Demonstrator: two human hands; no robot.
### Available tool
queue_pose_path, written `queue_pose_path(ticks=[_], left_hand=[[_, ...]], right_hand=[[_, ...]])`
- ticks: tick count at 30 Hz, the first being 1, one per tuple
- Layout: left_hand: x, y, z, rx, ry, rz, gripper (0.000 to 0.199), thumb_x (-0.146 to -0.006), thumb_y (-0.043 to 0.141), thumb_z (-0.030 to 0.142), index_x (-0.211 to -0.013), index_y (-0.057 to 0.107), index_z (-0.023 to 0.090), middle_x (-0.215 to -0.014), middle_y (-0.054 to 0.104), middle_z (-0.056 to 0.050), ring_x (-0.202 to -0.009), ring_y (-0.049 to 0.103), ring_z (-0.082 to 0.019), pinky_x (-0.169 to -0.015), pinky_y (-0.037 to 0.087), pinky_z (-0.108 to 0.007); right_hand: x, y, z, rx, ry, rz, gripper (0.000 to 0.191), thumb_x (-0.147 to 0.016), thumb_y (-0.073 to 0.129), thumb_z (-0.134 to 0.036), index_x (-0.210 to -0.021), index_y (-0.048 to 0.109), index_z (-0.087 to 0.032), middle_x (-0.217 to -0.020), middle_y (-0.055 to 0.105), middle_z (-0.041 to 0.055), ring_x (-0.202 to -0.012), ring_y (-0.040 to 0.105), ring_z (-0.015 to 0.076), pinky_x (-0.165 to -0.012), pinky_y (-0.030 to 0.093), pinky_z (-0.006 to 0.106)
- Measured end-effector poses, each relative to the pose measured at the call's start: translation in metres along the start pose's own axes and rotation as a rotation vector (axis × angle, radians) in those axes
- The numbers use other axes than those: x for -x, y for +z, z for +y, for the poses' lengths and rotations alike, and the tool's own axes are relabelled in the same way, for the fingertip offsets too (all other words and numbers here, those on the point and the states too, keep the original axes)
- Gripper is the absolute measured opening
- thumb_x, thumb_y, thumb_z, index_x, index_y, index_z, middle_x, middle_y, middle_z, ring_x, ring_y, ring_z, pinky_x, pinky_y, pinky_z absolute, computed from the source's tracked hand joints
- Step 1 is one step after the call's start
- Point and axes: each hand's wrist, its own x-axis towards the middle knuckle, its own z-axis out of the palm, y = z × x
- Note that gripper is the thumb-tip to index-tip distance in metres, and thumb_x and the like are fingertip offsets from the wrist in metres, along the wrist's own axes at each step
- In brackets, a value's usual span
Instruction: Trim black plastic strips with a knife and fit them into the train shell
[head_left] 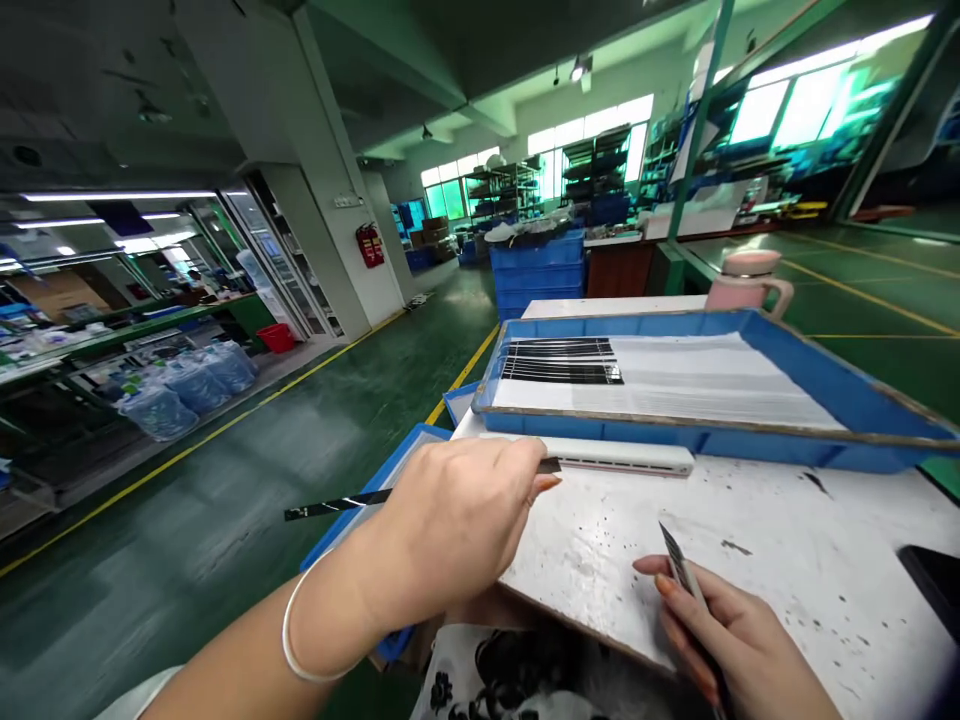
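My left hand (461,505) is closed around a thin black strip (337,505), whose long end sticks out to the left and whose short end shows past the fingertips. That short end is beside a long white bar (622,456) lying on the white table (585,550). My right hand (720,630) grips a slim craft knife (679,560) with its blade pointing up and away. Beyond the bar, a blue tray (585,418) holds white sheets (697,375) and a row of black strips (559,360) at its left part.
A pink mug (746,282) stands behind the tray. At the table's right edge lies a dark object (934,580). Another blue tray (416,440) is low at the left, under my left arm. Stacked blue crates (536,270) stand farther back.
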Motion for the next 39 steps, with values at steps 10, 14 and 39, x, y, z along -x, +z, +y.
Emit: queue_pose_path(ticks=[10,14,39], left_hand=[[-0.017,-0.016,0.008,-0.197,0.068,-0.088,0.024,-0.102,0.042,0.025,-0.099,0.063,0.014,-0.07,0.063,-0.002,-0.06,0.062,-0.024,-0.048,0.037,-0.036],[-0.021,-0.02,0.008,-0.203,0.035,-0.13,0.024,-0.101,0.042,0.025,-0.1,0.063,0.014,-0.07,0.063,-0.002,-0.06,0.063,-0.024,-0.048,0.032,-0.035],[-0.032,-0.024,-0.002,-0.182,-0.073,-0.2,0.027,-0.102,0.038,0.026,-0.092,0.062,0.018,-0.072,0.065,-0.003,-0.061,0.062,-0.024,-0.052,0.032,-0.035]], right_hand=[[0.001,0.002,-0.002,-0.031,-0.038,-0.013,0.074,-0.09,0.055,-0.077,-0.124,0.051,-0.012,-0.054,0.044,-0.007,-0.045,0.033,0.0115,-0.049,0.022,0.028],[0.003,0.004,-0.004,-0.041,-0.045,-0.022,0.071,-0.09,0.055,-0.076,-0.119,0.052,-0.011,-0.052,0.04,-0.0082,-0.044,0.031,0.0107,-0.048,0.02,0.027],[0.0,0.003,-0.009,-0.054,0.032,-0.041,0.075,-0.084,0.057,-0.083,-0.115,0.052,-0.014,-0.052,0.041,-0.0074,-0.046,0.032,0.0109,-0.047,0.021,0.025]])
